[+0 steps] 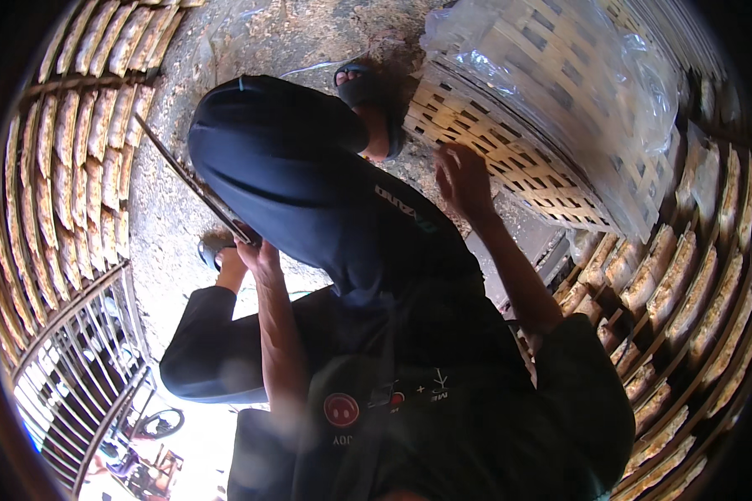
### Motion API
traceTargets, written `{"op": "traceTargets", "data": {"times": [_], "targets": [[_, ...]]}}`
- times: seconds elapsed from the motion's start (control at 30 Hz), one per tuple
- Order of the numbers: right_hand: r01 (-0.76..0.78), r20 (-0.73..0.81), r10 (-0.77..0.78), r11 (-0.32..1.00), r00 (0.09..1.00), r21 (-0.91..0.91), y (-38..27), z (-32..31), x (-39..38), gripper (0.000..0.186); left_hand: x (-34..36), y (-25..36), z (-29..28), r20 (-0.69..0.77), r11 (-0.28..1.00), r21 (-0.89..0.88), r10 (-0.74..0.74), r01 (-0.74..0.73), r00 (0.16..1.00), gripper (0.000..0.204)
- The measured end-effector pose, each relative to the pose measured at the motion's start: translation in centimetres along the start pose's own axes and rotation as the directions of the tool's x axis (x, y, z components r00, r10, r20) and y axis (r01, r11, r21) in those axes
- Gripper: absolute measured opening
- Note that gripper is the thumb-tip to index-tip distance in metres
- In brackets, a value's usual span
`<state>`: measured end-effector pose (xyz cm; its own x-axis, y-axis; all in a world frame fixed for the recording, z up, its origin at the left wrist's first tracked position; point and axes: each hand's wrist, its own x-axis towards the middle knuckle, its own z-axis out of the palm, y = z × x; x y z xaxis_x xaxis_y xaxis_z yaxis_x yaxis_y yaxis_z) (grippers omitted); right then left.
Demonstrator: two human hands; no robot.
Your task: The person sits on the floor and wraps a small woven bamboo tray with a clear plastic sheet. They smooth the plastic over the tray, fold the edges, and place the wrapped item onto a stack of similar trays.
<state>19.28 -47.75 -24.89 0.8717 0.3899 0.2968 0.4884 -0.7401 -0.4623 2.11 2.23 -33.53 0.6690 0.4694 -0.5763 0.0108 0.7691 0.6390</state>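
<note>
1. One thin panel (194,185), seen edge-on, slanted from the upper left of the frame down to the left hand (263,257), left of centre in the head view
2. Left fingers were closed on its lower end, pinching it against the thumb
3. Right hand (464,179), right of centre, had fingers loosely curled and slightly parted beside a woven stack (501,154) under clear plastic (643,79); contact could not be told
4. Pale slabs (63,142) filled racks along the left and right edges

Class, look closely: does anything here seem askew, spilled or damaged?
Clear plastic sheeting lies crumpled over the woven stack near the right hand, looking untidy; the floor is blotchy, though whether from spills is unclear.
</note>
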Motion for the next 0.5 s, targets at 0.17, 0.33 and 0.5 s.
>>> {"op": "traceTargets", "data": {"times": [0.17,0.33,0.5], "targets": [[0.199,0.182,-0.172,0.97,0.968,-0.141,-2.7,-5.4,13.3,0.043,0.8,-1.7,1.1,0.06,0.984,0.066,0.16,-0.164,0.985,0.025],[0.54,0.665,-0.002,0.586,0.747,-0.605,-3.5,-1.7,20.8,0.027,1.9,-1.0,-0.1,-0.08,0.934,-0.29,0.196,-0.211,0.977,0.024],[0.691,0.847,0.137,0.519,0.514,-0.504,-4.4,-2.7,20.7,0.02,-2.1,-0.6,10.0,-0.203,0.621,-0.776,-0.086,-0.107,0.975,0.018]]}}
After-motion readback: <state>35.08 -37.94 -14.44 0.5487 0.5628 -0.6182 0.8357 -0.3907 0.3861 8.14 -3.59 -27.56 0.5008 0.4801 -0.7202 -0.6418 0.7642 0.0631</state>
